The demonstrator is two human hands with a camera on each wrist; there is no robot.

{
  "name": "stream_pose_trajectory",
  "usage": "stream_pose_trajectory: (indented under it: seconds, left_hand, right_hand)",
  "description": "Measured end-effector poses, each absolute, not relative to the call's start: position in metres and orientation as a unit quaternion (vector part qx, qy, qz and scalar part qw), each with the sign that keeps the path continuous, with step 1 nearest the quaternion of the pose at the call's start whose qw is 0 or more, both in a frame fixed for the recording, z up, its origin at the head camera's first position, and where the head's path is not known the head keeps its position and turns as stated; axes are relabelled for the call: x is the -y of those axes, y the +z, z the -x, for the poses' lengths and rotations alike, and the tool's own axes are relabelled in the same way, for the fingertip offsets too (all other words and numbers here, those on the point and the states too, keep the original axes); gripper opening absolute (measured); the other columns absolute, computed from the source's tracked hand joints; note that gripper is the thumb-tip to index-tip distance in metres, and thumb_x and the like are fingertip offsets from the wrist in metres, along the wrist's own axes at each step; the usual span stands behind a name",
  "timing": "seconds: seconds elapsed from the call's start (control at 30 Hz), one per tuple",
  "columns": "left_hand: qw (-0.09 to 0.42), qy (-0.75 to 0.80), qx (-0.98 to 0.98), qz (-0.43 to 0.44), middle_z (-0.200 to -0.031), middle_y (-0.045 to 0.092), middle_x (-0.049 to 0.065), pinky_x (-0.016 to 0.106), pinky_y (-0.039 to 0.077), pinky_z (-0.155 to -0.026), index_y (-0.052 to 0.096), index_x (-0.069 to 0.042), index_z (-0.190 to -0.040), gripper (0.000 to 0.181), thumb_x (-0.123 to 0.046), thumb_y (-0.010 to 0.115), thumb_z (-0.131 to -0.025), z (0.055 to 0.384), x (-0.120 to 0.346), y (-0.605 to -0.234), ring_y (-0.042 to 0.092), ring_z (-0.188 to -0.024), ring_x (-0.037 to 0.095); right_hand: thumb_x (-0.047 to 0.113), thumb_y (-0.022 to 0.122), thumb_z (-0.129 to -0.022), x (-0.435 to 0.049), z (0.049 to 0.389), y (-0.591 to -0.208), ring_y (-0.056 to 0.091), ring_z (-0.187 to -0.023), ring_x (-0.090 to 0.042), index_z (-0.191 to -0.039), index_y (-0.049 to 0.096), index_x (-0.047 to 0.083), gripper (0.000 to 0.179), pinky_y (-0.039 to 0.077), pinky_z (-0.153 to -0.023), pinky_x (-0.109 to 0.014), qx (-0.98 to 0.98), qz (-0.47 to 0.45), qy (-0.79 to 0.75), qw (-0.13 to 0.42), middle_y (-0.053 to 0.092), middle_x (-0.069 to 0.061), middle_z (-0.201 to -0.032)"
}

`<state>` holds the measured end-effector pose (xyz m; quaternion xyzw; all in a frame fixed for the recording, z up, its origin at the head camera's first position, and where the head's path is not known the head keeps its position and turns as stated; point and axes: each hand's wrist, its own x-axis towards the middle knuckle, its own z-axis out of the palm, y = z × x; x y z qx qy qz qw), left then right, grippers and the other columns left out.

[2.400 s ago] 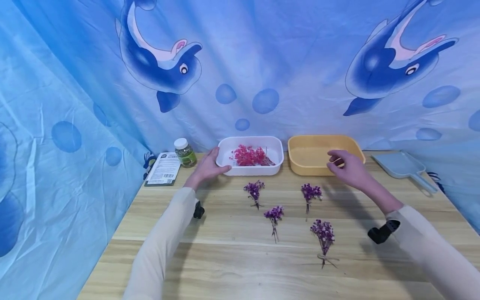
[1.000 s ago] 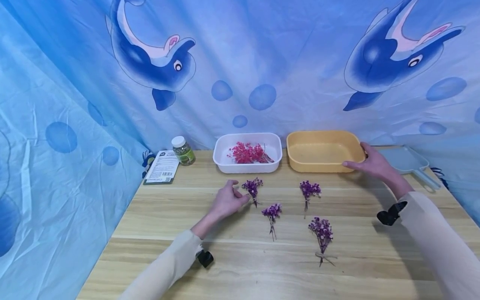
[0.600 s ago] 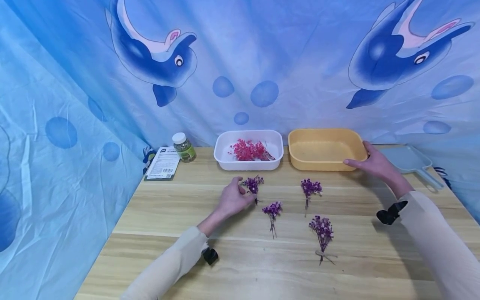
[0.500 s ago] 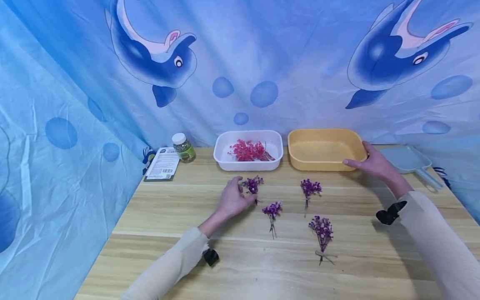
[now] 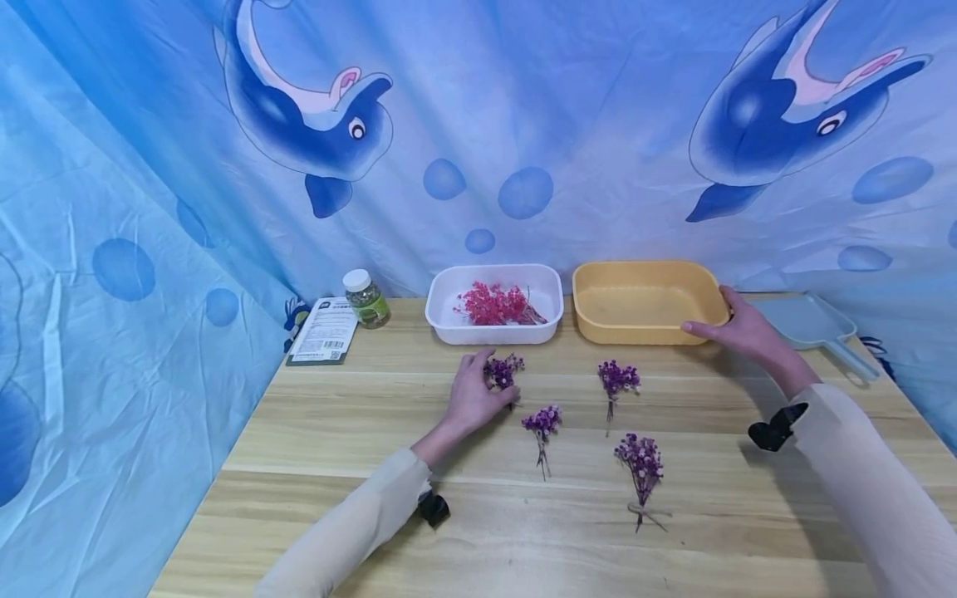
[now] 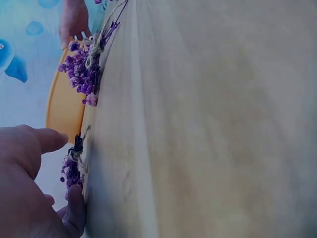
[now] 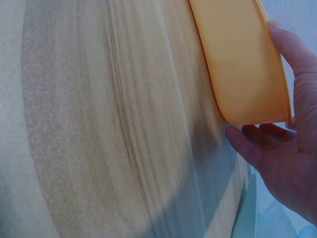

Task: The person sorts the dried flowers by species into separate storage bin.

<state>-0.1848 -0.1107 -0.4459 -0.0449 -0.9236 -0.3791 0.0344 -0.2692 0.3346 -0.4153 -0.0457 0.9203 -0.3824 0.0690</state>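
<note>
In the head view my left hand [image 5: 477,397] is at a small bunch of purple dried flowers [image 5: 503,371] lying on the table, its thumb and fingers spread on either side of the bunch. The left wrist view shows the thumb close to the tied stems [image 6: 76,151] and a fingertip at the blossoms. My right hand [image 5: 748,332] holds the right end of a yellow plastic basin [image 5: 635,334], thumb over the rim and fingers along the end wall [image 7: 252,106]. Other purple bunches lie nearby: one at the middle [image 5: 542,422], one right [image 5: 617,379], one nearer [image 5: 640,461].
A white basin [image 5: 493,335] with pink-red dried flowers [image 5: 495,305] stands left of the yellow one. Further left are a white-lidded jar [image 5: 366,301] and a printed packet [image 5: 323,332]. A grey-blue dustpan [image 5: 807,322] lies at the right, and a blue curtain [image 5: 478,124] hangs behind.
My left hand has left the white basin and come down to the nearest purple bunch, moving slightly right round it. My right hand has moved to the yellow basin's right end and taken hold.
</note>
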Motion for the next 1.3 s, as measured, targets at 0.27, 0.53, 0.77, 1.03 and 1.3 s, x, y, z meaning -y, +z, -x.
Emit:
stream_pose_trajectory:
  seconds: [0.27,0.53,0.77,1.03,1.3]
  left_hand:
    - [0.029,-0.344,0.937,0.05,-0.124,0.053,0.021,0.046,0.053,-0.089,0.048,-0.005,-0.146,0.084,-0.027,0.087,-0.076,0.189,0.105,-0.446,0.057,-0.1,0.032]
    - [0.025,-0.327,0.942,0.076,-0.117,0.055,0.019,0.045,0.053,-0.088,0.055,-0.001,-0.14,0.072,-0.013,0.085,-0.076,0.189,0.107,-0.44,0.057,-0.099,0.031]
    - [0.015,-0.328,0.939,0.103,-0.111,0.058,0.017,0.043,0.052,-0.087,0.061,0.001,-0.132,0.059,-0.007,0.082,-0.077,0.19,0.108,-0.439,0.056,-0.096,0.028]
    - [0.035,-0.374,0.919,0.122,-0.106,0.059,0.016,0.039,0.053,-0.083,0.064,0.004,-0.127,0.052,-0.003,0.08,-0.078,0.188,0.112,-0.444,0.055,-0.091,0.026]
    - [0.048,-0.421,0.895,0.143,-0.102,0.056,0.014,0.024,0.055,-0.07,0.064,0.004,-0.126,0.05,0.0,0.08,-0.079,0.188,0.113,-0.449,0.057,-0.081,0.02]
  right_hand:
    - [0.053,0.069,-0.091,-0.336,0.27,-0.415,0.017,-0.136,-0.063,-0.154,-0.012,-0.006,0.119,0.02,-0.107,-0.073,-0.922,0.046,-0.377,0.071,0.005,-0.045,-0.153]
    - [0.055,0.069,-0.09,-0.336,0.269,-0.413,0.019,-0.135,-0.063,-0.154,-0.012,-0.007,0.12,0.021,-0.107,-0.073,-0.926,0.042,-0.367,0.072,0.009,-0.045,-0.152]
    - [0.053,0.069,-0.091,-0.335,0.268,-0.409,0.02,-0.135,-0.063,-0.153,-0.012,-0.007,0.118,0.022,-0.107,-0.072,-0.924,0.041,-0.373,0.079,0.009,-0.046,-0.151]
    - [0.052,0.069,-0.091,-0.335,0.267,-0.409,0.021,-0.134,-0.063,-0.153,-0.011,-0.008,0.118,0.023,-0.107,-0.072,-0.926,0.041,-0.368,0.075,0.011,-0.047,-0.15]
    - [0.052,0.069,-0.091,-0.336,0.269,-0.411,0.023,-0.133,-0.063,-0.154,-0.009,-0.008,0.117,0.025,-0.107,-0.072,-0.928,0.045,-0.364,0.07,0.014,-0.047,-0.149]
